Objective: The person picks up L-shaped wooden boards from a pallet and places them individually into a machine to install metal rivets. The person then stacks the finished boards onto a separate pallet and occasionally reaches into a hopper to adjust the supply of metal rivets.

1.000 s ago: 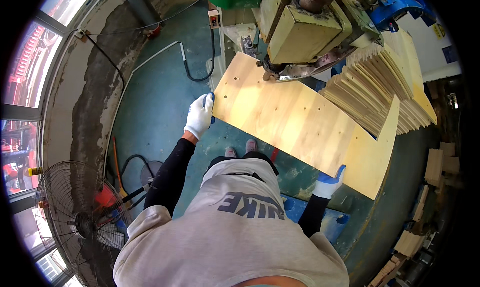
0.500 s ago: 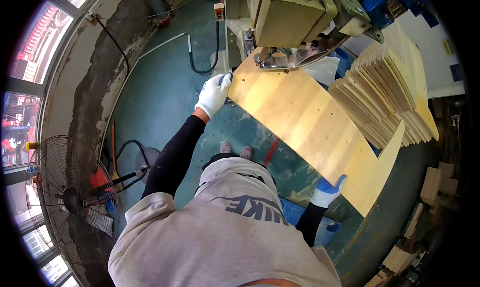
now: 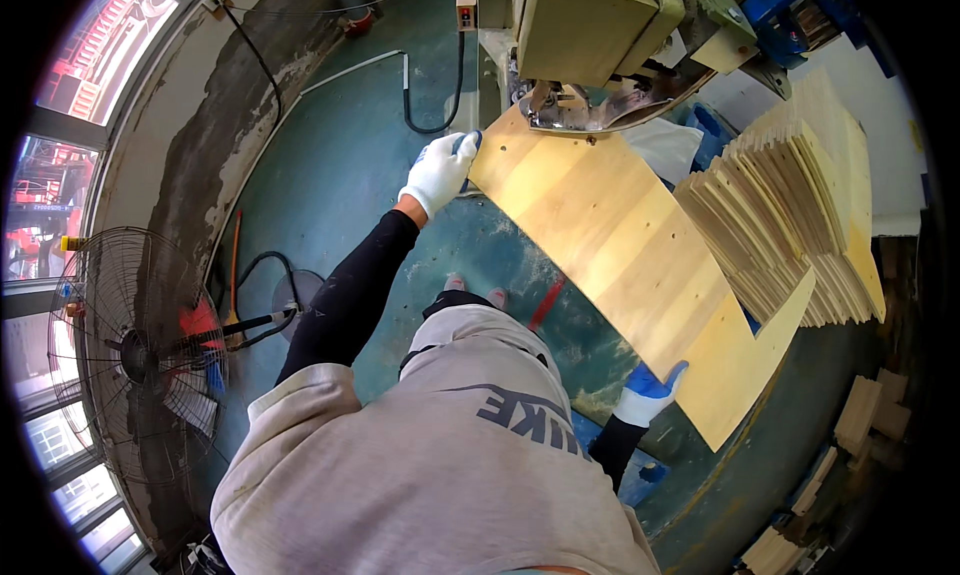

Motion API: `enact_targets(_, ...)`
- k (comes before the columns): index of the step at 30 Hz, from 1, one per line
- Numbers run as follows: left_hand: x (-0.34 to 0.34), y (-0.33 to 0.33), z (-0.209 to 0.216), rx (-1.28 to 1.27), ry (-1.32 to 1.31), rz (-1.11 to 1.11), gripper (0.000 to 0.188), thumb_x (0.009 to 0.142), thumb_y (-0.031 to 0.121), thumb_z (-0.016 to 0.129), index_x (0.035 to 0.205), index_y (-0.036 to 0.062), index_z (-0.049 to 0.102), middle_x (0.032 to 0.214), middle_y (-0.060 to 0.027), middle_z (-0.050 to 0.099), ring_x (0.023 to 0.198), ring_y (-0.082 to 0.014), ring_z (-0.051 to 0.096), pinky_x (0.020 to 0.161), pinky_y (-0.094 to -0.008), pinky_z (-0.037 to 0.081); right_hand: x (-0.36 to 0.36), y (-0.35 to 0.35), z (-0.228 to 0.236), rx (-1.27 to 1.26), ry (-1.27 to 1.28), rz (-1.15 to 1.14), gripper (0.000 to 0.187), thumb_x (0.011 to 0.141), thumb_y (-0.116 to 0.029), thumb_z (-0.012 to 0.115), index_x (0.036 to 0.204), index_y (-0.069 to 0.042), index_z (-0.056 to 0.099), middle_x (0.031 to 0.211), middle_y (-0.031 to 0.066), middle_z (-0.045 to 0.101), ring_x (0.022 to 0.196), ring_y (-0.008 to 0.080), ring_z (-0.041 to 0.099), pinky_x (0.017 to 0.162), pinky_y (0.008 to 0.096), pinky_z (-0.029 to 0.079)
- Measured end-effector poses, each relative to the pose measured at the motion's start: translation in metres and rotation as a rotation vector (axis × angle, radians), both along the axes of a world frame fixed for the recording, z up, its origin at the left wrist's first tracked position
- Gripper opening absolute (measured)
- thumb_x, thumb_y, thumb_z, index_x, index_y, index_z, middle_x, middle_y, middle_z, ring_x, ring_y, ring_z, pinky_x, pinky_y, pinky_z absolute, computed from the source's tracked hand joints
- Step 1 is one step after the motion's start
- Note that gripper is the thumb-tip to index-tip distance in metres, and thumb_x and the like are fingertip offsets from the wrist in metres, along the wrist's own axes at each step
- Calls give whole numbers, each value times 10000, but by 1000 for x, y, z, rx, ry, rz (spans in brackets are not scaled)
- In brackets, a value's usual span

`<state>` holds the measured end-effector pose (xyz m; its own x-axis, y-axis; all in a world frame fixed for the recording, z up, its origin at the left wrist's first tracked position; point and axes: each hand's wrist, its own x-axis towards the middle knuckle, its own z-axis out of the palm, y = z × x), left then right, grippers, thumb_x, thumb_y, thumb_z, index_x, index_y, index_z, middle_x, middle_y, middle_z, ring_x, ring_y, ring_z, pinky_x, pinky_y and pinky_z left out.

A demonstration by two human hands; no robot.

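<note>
A pale, striped wooden board (image 3: pixel 620 250) slants across the middle, its far end under the metal foot of a beige-green machine (image 3: pixel 585 30). A notch is cut into its near right side. My left hand (image 3: pixel 440 172), in a white glove with blue on the fingers, grips the board's left edge close to the machine. At the near end, my right hand (image 3: pixel 645 395) in a matching glove holds the lower edge. Its thumb rests on top; the other fingers are hidden beneath the board.
A leaning stack of cut boards (image 3: pixel 780 205) stands to the right of the machine. On the left is a wire-caged fan (image 3: pixel 138 355) near the windows. A black cable (image 3: pixel 430 129) hangs from a switch box (image 3: pixel 466 13). Wood offcuts (image 3: pixel 858 415) lie at the right.
The whole view has turned slightly. Both hands keep their hold, and the board shows no clear shift relative to the machine.
</note>
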<state>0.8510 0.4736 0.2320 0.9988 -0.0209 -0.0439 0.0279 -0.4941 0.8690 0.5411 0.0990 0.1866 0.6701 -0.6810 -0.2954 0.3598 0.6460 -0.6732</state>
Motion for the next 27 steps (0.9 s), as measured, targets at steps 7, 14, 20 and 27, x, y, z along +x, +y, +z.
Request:
enact_targets(7,-2,6,-3,39,149,2,460,1018,425,520,1016,-5,685,780,-192,663,734,-351,631,722,-414,493,-1,15,10,2,72,-20,514,1073,-336,509,1451,9,461,1499,149,496,1315,253,522,1128,395,423)
enact_targets(14,-4,3,-13,6,133,63,472,1022,426,516,1106,-2,697,843,-196,694,796,-343,667,770,-397,516,-6,22,6,-101,122,-18,543,1074,-335,499,1479,19,420,1523,162,470,1336,274,505,1148,403,403)
enact_targets(20,1,5,-19,-59,99,90,460,1020,409,554,1102,-19,698,788,-143,683,728,-229,631,736,-368,513,-20,14,1,117,-12,-3,591,1067,-379,497,1511,-6,388,1551,159,433,1370,304,471,1159,462,384)
enact_targets(27,7,7,-27,-139,35,83,466,1019,405,572,1068,-43,689,727,-69,627,685,-145,549,666,-329,484,-31,15,-3,75,25,-18,605,1064,-405,492,1536,-44,373,1569,142,414,1408,317,430,1174,487,363)
